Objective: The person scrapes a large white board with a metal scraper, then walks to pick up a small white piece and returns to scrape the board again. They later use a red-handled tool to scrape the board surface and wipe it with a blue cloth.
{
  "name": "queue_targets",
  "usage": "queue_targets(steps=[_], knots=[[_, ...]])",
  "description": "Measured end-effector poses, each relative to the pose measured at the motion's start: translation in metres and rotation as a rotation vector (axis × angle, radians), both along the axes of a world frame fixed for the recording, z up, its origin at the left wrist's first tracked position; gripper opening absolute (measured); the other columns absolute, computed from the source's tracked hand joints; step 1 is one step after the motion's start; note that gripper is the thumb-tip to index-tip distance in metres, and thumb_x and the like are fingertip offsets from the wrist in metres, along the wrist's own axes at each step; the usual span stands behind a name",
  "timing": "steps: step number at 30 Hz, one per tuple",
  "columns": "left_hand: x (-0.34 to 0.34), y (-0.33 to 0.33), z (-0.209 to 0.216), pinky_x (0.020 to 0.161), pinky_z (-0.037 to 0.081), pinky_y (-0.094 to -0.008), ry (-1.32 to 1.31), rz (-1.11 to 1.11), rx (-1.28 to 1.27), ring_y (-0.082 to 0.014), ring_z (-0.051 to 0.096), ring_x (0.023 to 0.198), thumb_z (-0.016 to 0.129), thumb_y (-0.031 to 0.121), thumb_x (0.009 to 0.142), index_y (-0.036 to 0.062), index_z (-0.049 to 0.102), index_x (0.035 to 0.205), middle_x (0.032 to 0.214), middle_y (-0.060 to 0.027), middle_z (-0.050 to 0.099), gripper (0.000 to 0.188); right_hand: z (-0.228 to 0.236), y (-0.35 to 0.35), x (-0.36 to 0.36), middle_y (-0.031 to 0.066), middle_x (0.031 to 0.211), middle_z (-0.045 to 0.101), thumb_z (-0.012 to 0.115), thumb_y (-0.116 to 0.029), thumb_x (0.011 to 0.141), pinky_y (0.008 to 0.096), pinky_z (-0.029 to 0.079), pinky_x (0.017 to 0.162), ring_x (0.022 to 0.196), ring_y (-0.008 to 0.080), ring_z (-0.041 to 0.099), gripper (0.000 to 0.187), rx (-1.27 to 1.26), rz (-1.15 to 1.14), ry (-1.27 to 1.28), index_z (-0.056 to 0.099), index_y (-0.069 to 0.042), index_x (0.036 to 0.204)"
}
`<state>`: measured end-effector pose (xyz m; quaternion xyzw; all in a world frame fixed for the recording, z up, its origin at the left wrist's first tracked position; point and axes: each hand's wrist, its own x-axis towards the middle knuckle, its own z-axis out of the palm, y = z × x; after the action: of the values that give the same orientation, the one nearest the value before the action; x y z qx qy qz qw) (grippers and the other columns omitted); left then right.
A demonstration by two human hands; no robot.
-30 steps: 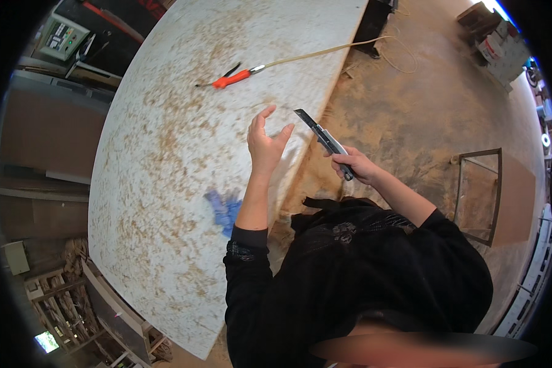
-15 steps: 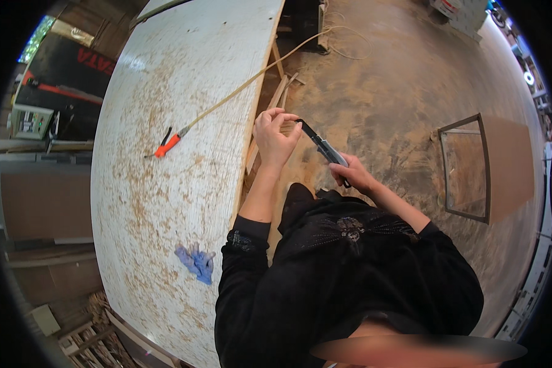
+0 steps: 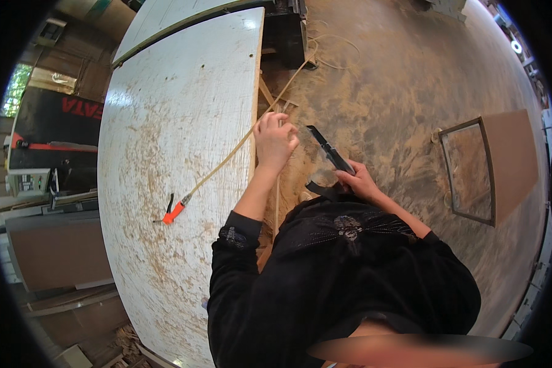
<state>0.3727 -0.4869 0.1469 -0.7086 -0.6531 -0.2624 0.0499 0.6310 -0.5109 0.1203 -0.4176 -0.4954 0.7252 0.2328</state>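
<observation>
My right hand (image 3: 360,182) is closed round the handle of a black and grey snap-off utility knife (image 3: 332,151). Its dark blade points up and to the left, over the dusty floor. Just left of the blade tip, apart from it, is my left hand (image 3: 276,142), by the long edge of a white board (image 3: 227,73). The left fingers are loosely bent with gaps between them, and nothing plain shows in them. On the board lies an orange air blow gun (image 3: 174,211) with a black lever.
A pale hose (image 3: 233,150) runs from the blow gun across the board's edge to the floor. Sawdust and shavings cover much of the board. A brown open-fronted box (image 3: 514,162) stands on the floor at right. Dark boards and a machine (image 3: 55,132) are at left.
My left fingers have come away from the knife's blade tip. The knife has drawn slightly down and right. The view has shifted, so the blow gun appears lower and the blue glove is almost hidden.
</observation>
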Motion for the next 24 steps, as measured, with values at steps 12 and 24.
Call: queue_targets(steps=[12,24], knots=[[-0.055,0.163,-0.050,0.099,0.036,-0.0471,-0.361,0.386,-0.015,-0.0336,0.046,0.122,0.062,0.023,0.083,0.0112,0.067,0.094,0.130,-0.0151,0.053,0.017,-0.030,0.254,0.002,0.0008,0.069,0.054,0.049,-0.035,0.099,0.0244,0.042,0.050,0.056,0.0090,0.051,0.033,-0.239,-0.080,0.038,0.059,-0.004,0.097],[-0.084,0.245,-0.087,0.105,0.034,-0.0456,-0.576,0.841,-0.121,-0.0336,0.040,0.129,0.067,0.023,0.082,0.0113,0.060,0.116,0.137,-0.0160,0.047,0.037,-0.090,0.527,-0.157,0.0135,0.088,0.061,0.059,-0.029,0.091,0.0379,0.048,0.070,0.079,0.0297,0.061,0.041,1.041,0.115,-0.342,0.056,-0.014,0.129]])
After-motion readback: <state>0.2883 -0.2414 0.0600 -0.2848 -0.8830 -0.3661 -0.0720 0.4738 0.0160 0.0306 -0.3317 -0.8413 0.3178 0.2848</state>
